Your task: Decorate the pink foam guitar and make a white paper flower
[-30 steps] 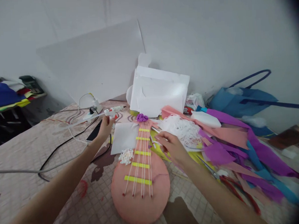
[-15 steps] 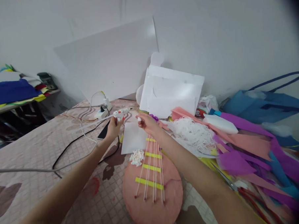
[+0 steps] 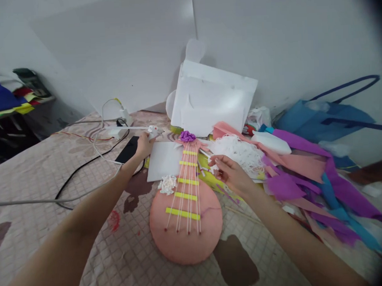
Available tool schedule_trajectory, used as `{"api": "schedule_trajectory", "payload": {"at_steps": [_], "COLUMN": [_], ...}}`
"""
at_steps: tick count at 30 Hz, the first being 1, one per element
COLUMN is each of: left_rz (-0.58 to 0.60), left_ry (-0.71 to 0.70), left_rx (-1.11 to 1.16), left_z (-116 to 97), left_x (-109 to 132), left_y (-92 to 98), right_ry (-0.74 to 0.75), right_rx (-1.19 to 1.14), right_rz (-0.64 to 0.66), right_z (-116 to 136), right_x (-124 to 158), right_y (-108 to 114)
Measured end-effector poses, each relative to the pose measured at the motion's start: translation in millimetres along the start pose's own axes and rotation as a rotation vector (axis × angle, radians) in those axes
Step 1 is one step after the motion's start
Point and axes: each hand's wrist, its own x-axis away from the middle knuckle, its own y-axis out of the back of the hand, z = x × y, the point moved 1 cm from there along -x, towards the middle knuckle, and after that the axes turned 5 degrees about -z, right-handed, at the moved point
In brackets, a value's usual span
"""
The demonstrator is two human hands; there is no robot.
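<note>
My left hand [image 3: 143, 146] is closed around a white glue gun [image 3: 154, 130] beyond the paper guitar's left side, its nozzle pointing right. A pink round-bodied guitar [image 3: 187, 248] lies on the table with white strings, yellow strips and a purple flower [image 3: 187, 136] at the top of its neck. A white crumpled paper flower [image 3: 168, 184] rests on the body's upper left edge. To the right of the neck, my right hand [image 3: 227, 173] has curled fingers, with a small white piece [image 3: 213, 166] at the fingertips; its exact kind is unclear.
A black phone [image 3: 127, 150], cables and a power strip [image 3: 117, 132] lie on the left. White foam boards [image 3: 214, 100] lean on the wall. White shredded strands [image 3: 237, 153], purple crepe paper [image 3: 284, 187] and a blue bag [image 3: 323, 120] lie right.
My right hand has moved right and nearer, away from the guitar's neck, uncovering the purple flower. My left hand still holds the glue gun. The view has tilted down.
</note>
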Motion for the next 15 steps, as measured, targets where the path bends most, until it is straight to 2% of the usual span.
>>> {"api": "schedule_trajectory", "payload": {"at_steps": [5,10,13,15], "left_rz": [-0.066,-0.107,-0.072,-0.012], "left_ry": [-0.037,-0.086,-0.131,-0.173], "left_rx": [-0.02,-0.014,-0.02,-0.022], "left_z": [-4,-7,-12,-23], "left_x": [8,23,45,70], "left_y": [4.8,24.7,43.0,56.5], "right_ry": [-0.056,-0.051,-0.043,-0.042], "right_rx": [0.007,0.005,0.005,0.02], "right_rz": [-0.028,0.013,0.018,0.009], "right_z": [-12,-17,-13,-11], "right_x": [18,22,25,28], "right_y": [8,3,-4,-10]}}
